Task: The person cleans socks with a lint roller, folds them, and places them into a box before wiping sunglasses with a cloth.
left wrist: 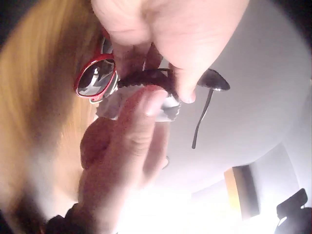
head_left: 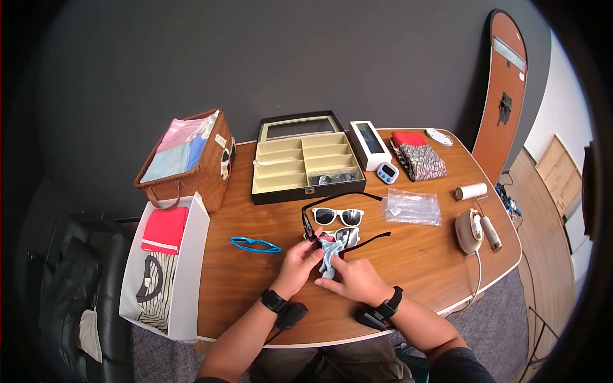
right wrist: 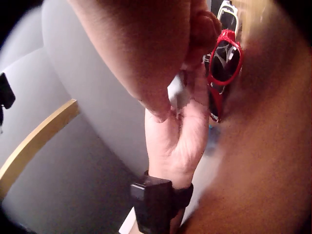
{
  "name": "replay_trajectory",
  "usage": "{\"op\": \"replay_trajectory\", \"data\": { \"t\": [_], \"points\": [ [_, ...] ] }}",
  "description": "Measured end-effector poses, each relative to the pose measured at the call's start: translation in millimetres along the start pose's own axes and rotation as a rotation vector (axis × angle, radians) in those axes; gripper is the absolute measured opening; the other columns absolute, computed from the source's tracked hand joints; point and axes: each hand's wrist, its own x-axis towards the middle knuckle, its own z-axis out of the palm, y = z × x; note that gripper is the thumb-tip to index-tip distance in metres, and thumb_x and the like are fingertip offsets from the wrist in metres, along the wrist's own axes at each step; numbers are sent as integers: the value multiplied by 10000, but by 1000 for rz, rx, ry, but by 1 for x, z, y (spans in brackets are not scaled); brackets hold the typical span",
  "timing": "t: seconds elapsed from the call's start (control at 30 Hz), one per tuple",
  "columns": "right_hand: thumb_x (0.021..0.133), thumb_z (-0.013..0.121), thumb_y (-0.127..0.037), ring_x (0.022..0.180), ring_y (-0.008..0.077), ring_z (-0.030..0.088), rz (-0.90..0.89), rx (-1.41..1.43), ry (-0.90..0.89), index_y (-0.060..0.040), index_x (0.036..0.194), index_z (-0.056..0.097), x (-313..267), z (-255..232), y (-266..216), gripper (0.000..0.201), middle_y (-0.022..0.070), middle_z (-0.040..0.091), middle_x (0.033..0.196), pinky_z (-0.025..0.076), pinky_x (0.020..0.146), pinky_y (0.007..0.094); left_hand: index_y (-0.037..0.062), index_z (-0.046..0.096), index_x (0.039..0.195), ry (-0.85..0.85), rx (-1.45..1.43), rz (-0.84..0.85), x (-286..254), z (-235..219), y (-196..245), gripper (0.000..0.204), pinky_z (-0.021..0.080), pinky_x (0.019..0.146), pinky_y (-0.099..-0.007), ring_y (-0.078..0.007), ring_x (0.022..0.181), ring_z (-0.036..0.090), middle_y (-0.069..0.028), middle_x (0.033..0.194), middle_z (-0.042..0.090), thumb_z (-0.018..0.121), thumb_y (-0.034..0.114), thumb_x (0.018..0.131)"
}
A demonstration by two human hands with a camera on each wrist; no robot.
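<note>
A pair of black sunglasses [head_left: 307, 217] is held over the table's front by my left hand [head_left: 299, 263], its temples pointing away from me. My right hand [head_left: 359, 281] pinches a light blue cloth [head_left: 330, 256] against the glasses. In the left wrist view, the right thumb presses the zigzag-edged cloth [left wrist: 109, 104] on the frame, and one dark lens [left wrist: 214, 79] shows past the left hand's fingers. Just beyond the hands lie white sunglasses [head_left: 324, 216] and a second light-framed pair [head_left: 350, 237]. Red sunglasses [left wrist: 96, 78] lie beside them, mostly hidden in the head view.
Blue glasses [head_left: 255, 245] lie at left. Behind stands an open display case [head_left: 274, 196] with packed eyewear inside. A plastic bag [head_left: 412, 207], timer [head_left: 387, 172], white box [head_left: 378, 161], folded cloths [head_left: 421, 161], lint roller [head_left: 471, 191] and corded steamer [head_left: 468, 231] sit rightward; a basket [head_left: 205, 172] and bin [head_left: 199, 236] leftward.
</note>
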Motion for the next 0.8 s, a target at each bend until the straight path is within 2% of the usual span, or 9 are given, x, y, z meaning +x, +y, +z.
{"op": "replay_trajectory", "data": {
  "t": [0.17,0.23,0.37,0.47,0.53,0.6,0.67,0.73,0.8],
  "points": [
    [888,716,-498,611,380,667,53,210,-22,-52,965,573,-2,-5,-1,474,153,649,650,507,532,475,-28,335,1541,-17,223,81,-3,5,6,565,429,1101,-368,-227,1277,565,-136,1421,562,560,130,1048],
    [891,715,-490,618,378,666,89,285,-62,-62,954,578,0,-6,-5,454,136,638,636,511,547,470,-3,360,1543,-2,158,107,-2,7,5,575,440,1064,-308,-157,1232,567,-101,1389,588,597,115,1032],
    [918,694,-453,610,381,656,80,241,-35,-66,929,582,0,3,-3,403,130,633,634,509,558,468,7,330,1555,3,184,104,0,4,-1,556,429,1103,-363,-223,1291,557,-142,1423,556,543,105,1050],
    [944,675,-371,614,378,646,81,212,111,-53,863,600,-1,8,2,337,136,638,653,503,562,458,20,315,1563,35,50,55,2,5,-3,540,432,1106,-390,-237,1303,547,-159,1438,539,504,106,1065],
    [934,692,-244,605,343,636,165,316,349,-29,800,625,2,2,4,262,152,637,678,486,546,436,21,305,1563,69,-244,0,1,8,5,526,437,1107,-426,-260,1310,539,-183,1452,520,474,124,1075],
    [889,732,-94,533,173,537,236,370,522,5,793,684,5,-3,5,145,103,544,592,399,503,326,8,308,1556,65,-268,8,1,5,5,525,432,1113,-450,-281,1321,531,-199,1458,511,473,151,1078],
    [884,740,-105,541,173,554,273,399,490,-2,836,697,2,-4,6,122,101,541,586,425,515,319,-4,315,1549,51,-325,-40,1,7,5,521,421,1125,-460,-290,1333,521,-205,1454,512,474,139,1075],
    [852,756,-111,598,244,639,106,395,426,-16,945,726,1,-1,2,136,134,646,716,498,548,358,-7,321,1546,20,-338,-50,1,9,3,514,412,1132,-465,-294,1340,514,-204,1454,512,470,134,1075],
    [918,691,-215,632,347,660,54,332,236,-33,1146,691,-1,5,0,291,169,675,739,514,583,428,-10,327,1543,-7,-350,-58,0,10,4,508,403,1139,-470,-299,1347,506,-204,1454,512,466,130,1075]
  ]
}}
